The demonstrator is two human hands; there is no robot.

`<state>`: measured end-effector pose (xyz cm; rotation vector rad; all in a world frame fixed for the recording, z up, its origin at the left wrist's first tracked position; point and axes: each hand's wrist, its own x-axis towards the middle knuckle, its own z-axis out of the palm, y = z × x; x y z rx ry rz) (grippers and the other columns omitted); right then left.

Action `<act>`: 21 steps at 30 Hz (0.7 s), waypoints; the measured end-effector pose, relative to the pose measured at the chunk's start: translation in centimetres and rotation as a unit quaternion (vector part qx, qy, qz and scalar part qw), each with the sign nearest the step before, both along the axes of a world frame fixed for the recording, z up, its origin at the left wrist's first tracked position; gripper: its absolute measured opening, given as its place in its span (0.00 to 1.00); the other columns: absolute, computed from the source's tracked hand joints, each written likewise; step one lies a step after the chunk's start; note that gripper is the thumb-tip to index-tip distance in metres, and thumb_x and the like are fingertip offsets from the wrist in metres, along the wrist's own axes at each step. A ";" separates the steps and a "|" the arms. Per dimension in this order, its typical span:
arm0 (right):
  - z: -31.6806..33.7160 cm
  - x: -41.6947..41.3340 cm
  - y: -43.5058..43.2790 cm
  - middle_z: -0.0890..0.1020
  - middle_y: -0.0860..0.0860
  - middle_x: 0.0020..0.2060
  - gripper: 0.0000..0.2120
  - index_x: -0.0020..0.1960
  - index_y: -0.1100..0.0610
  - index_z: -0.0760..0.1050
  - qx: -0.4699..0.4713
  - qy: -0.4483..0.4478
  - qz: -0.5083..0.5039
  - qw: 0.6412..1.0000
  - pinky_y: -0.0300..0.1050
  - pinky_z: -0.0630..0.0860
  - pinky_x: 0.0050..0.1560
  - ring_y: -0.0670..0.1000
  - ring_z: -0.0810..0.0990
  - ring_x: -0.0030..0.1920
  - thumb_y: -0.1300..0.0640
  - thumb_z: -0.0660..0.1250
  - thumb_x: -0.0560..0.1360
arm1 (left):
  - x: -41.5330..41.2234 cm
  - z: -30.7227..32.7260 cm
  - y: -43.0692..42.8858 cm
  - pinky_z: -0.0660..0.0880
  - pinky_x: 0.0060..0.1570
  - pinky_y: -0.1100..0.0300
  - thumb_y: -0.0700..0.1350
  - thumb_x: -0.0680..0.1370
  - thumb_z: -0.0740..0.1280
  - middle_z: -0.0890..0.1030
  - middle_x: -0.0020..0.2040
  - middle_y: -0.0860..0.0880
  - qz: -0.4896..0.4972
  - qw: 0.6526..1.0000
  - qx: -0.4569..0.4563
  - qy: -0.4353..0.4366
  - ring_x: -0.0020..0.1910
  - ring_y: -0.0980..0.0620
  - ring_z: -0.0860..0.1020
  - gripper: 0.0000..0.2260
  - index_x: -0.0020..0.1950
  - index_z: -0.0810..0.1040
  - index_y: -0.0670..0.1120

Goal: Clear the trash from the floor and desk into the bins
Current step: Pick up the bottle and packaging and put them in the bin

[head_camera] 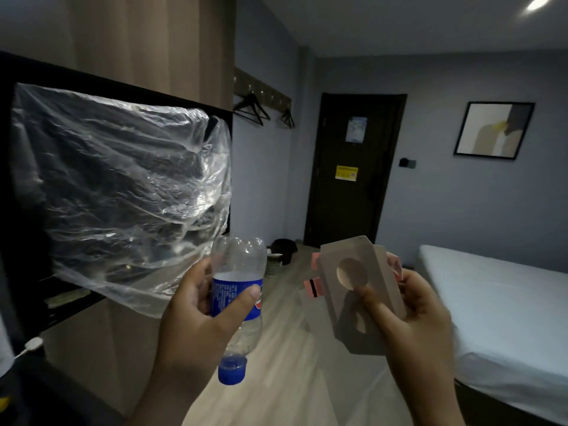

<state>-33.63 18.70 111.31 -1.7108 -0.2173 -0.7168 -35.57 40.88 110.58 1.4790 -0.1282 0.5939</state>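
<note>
My left hand (196, 315) grips an empty clear plastic bottle (238, 272) with a blue label, held upside down so its blue cap (232, 370) points at the floor. My right hand (415, 315) pinches a flattened grey cardboard package (359, 302) with a round cut-out and pink flaps, thumb on its front. Both are held up at chest height in front of me. Two bins stand far off on the floor by the door: a pale slotted one (273, 265) and a dark one (284, 249) behind it.
A crumpled clear plastic sheet (123, 192) hangs over the dark shelf unit on the left. Light wooden floor (285, 348) runs toward a dark door (353, 167). A white bed (507, 305) fills the right side. Hangers (252, 110) hang on a wall rack.
</note>
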 end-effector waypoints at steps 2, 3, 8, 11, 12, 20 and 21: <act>-0.6 2.3 -0.2 0.81 0.39 0.41 0.13 0.46 0.39 0.74 -0.004 0.012 -0.015 1.000 0.43 0.79 0.40 0.45 0.81 0.43 0.54 0.74 0.68 | 2.9 -0.6 -0.3 0.80 0.45 0.58 0.40 0.68 0.77 0.84 0.47 0.56 -0.015 1.000 -0.010 0.013 0.45 0.56 0.83 0.21 0.50 0.76 0.63; -0.9 3.6 -0.5 0.81 0.36 0.41 0.14 0.46 0.39 0.74 -0.004 0.016 -0.020 1.000 0.42 0.78 0.40 0.44 0.80 0.43 0.54 0.74 0.68 | 4.5 -0.9 -0.6 0.79 0.47 0.55 0.41 0.67 0.77 0.84 0.47 0.56 -0.025 0.999 -0.011 0.017 0.46 0.55 0.83 0.21 0.51 0.76 0.62; -2.0 11.3 -2.9 0.80 0.33 0.42 0.12 0.47 0.40 0.75 -0.005 0.019 -0.039 0.999 0.38 0.77 0.37 0.40 0.79 0.45 0.51 0.74 0.68 | 13.1 -1.9 -3.0 0.78 0.48 0.53 0.41 0.67 0.77 0.84 0.50 0.55 -0.036 0.999 -0.018 0.023 0.47 0.54 0.83 0.23 0.56 0.75 0.59; -1.7 16.5 -5.2 0.80 0.37 0.42 0.11 0.47 0.43 0.76 0.004 0.014 -0.040 0.999 0.34 0.77 0.31 0.38 0.78 0.45 0.52 0.74 0.68 | 18.9 -2.1 -5.4 0.79 0.45 0.55 0.39 0.67 0.76 0.84 0.50 0.53 -0.045 0.998 -0.021 0.028 0.48 0.52 0.83 0.24 0.59 0.75 0.55; -1.5 18.2 -6.0 0.81 0.40 0.41 0.11 0.47 0.44 0.76 0.009 0.013 -0.038 0.999 0.32 0.76 0.30 0.38 0.78 0.45 0.53 0.74 0.68 | 20.7 -1.9 -6.2 0.80 0.43 0.58 0.40 0.66 0.78 0.84 0.51 0.52 -0.049 0.998 -0.020 0.030 0.47 0.52 0.83 0.26 0.60 0.75 0.55; -1.2 30.4 -10.3 0.80 0.37 0.40 0.09 0.46 0.45 0.77 0.009 0.033 -0.032 0.999 0.28 0.74 0.31 0.37 0.78 0.43 0.54 0.74 0.69 | 33.2 -1.5 -11.2 0.79 0.40 0.64 0.43 0.66 0.75 0.84 0.50 0.56 -0.056 0.997 0.004 0.044 0.48 0.56 0.83 0.24 0.59 0.74 0.57; -1.5 31.7 -10.5 0.81 0.37 0.40 0.09 0.46 0.45 0.77 0.010 0.039 -0.031 0.999 0.30 0.75 0.31 0.38 0.78 0.43 0.55 0.74 0.69 | 34.5 -1.7 -11.4 0.79 0.42 0.62 0.45 0.65 0.75 0.84 0.51 0.56 -0.054 0.997 0.009 0.047 0.48 0.56 0.83 0.25 0.59 0.74 0.58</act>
